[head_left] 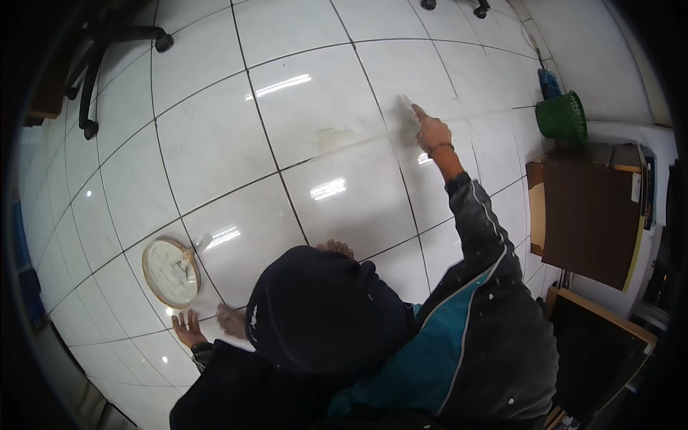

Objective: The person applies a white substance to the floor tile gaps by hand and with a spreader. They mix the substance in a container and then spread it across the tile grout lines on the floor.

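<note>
My right hand (432, 132) reaches over the white tiles with fingers closed on a thin pale tool (409, 102), its exact shape unclear, beside a faint pale smear along a grout line (333, 140). My left hand (188, 328) is open, fingers spread near the floor, just below a round shallow container (166, 274) with a tan rim and whitish contents. A small object lies at its right side, too small to make out. A dark cap (322, 312) and grey-and-teal jacket sleeves fill the lower middle, with bare toes (335, 249) showing beside the cap.
Black wheeled chair bases (89, 93) stand at upper left and top. At right are a green bucket (561, 116), a blue object (548, 84) behind it, a brown box (584, 222) and a wood-framed dark panel (595, 340) along the wall. Blue items (29, 290) sit at far left.
</note>
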`<control>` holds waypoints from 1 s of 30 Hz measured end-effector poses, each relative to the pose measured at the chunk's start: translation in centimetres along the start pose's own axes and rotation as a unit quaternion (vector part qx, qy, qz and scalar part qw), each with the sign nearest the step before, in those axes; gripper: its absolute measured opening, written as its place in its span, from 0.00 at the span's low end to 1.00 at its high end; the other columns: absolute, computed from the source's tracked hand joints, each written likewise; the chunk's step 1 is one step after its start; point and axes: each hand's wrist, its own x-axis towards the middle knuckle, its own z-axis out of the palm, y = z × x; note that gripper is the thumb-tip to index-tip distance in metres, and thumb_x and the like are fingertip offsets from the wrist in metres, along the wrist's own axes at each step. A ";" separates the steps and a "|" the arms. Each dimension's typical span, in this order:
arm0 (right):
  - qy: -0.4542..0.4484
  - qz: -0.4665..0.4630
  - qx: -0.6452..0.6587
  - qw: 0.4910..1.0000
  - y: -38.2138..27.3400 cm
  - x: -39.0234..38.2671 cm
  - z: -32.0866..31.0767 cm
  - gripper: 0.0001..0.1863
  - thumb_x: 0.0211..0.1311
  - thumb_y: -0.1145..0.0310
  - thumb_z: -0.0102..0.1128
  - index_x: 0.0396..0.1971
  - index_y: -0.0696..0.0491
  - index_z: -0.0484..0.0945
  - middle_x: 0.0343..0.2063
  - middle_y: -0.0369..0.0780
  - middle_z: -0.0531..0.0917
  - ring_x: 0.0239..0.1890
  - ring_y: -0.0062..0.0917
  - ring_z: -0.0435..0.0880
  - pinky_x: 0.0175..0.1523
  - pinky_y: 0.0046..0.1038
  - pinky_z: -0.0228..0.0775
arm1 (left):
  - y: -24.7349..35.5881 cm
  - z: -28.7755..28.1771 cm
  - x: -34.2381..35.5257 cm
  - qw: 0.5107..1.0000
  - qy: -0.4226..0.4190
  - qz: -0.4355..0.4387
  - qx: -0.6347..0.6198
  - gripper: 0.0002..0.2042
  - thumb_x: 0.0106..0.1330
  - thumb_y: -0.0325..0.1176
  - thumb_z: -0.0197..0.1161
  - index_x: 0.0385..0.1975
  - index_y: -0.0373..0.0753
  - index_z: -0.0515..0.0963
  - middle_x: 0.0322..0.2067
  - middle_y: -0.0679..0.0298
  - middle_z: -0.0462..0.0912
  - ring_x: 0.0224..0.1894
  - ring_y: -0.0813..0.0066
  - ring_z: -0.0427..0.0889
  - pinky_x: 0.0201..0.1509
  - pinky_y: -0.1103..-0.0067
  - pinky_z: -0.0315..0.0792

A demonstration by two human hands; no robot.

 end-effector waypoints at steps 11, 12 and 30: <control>-0.022 -0.151 0.080 0.985 -23.8 -7.0 7.3 0.40 0.46 0.69 0.55 0.64 0.46 0.52 0.30 0.48 0.81 0.34 0.42 0.81 0.39 0.41 0.74 | 2.0 3.6 4.1 0.989 -0.038 0.058 0.130 0.25 0.58 0.39 0.54 0.57 0.41 0.66 0.50 0.57 0.71 0.49 0.63 0.74 0.46 0.67 0.75; -0.011 -0.160 0.114 0.980 -27.1 -8.3 8.0 0.39 0.46 0.71 0.55 0.62 0.51 0.53 0.30 0.48 0.81 0.33 0.43 0.81 0.38 0.41 0.74 | 1.8 4.3 3.8 0.990 -0.036 0.070 0.116 0.24 0.57 0.38 0.54 0.56 0.42 0.68 0.49 0.59 0.72 0.48 0.64 0.74 0.46 0.66 0.75; 0.129 -0.384 -0.079 0.911 -19.2 -13.7 13.1 0.29 0.61 0.62 0.47 0.63 0.30 0.57 0.60 0.44 0.66 0.61 0.42 0.65 0.65 0.53 0.45 | 7.2 -10.1 9.7 0.994 -0.062 0.058 0.072 0.21 0.59 0.39 0.56 0.53 0.41 0.72 0.48 0.61 0.74 0.50 0.67 0.72 0.46 0.69 0.75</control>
